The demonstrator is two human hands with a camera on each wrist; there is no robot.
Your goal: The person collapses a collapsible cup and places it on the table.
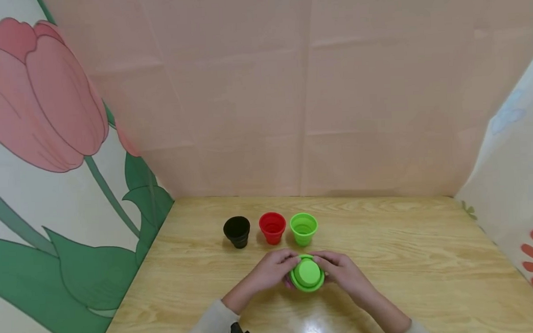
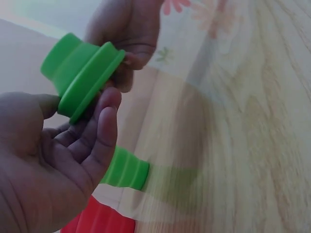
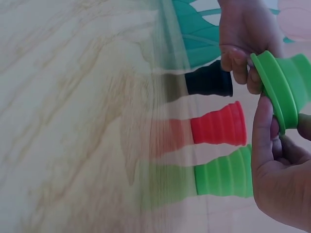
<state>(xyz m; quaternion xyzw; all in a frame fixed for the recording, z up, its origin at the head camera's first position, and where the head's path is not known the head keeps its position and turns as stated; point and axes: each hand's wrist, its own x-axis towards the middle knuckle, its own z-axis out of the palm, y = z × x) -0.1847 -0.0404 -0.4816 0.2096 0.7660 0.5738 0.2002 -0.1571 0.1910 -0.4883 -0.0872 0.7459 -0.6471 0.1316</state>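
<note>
Sitting between both hands, raised off wood-grain table [image 1: 410, 249]: bright-green round ribbed cup, rubbery-looking [image 1: 307, 273], seemingly part-folded. Axis tilted, base toward head camera, mouth away. Left hand [image 1: 273, 269] pinches rim from left, right hand [image 1: 343, 274] from right; thumbs on outer side, fingers at mouth side; neither nearer. Forearms angle inward. Just beyond, upright row, left to right: black tapered cup [image 1: 237, 231], red tapered cup [image 1: 273, 228], second green ribbed cup [image 1: 303, 229].

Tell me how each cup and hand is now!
Held green cup: upside down, partly folded.
Black cup: unfolded, upright.
Red cup: unfolded, upright.
Standing green cup: unfolded, upright.
Left hand: gripping the held cup.
Right hand: gripping the held cup.
</note>
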